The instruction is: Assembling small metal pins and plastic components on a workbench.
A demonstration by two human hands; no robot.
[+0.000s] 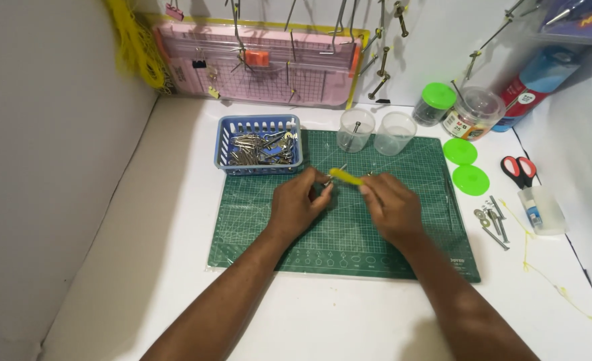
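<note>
Table (175, 314), white and walled on 3 sides, carries a green cutting mat (349, 241) where a person works with both hands. Behind it a pink paper trimmer (262, 67) leans on the back wall under hanging bolts. A blue basket (224, 144) of metal hardware sits at the mat's top-left corner, 2 clear cups (376, 132) at its top edge, 1 with a bolt inside. To the right stand a green-lidded jar (435, 103) and an open jar (473, 112), with 2 green lids (465, 166), red scissors (518, 168) and loose bolts and washers (493, 219) beside them.

At the centre, the left hand (296, 204) pinches a small metal bolt (339, 169), fingers closed round its lower end. The right hand (393, 207) meets it, fingertips clamped on a yellow strip (346, 177) that lies across the bolt just above the mat.

The work appears to be mid-step: the yellow strip being fitted or wound onto the bolt. The next move likely calls for a steady left grip while the right turns or tightens the strip.
</note>
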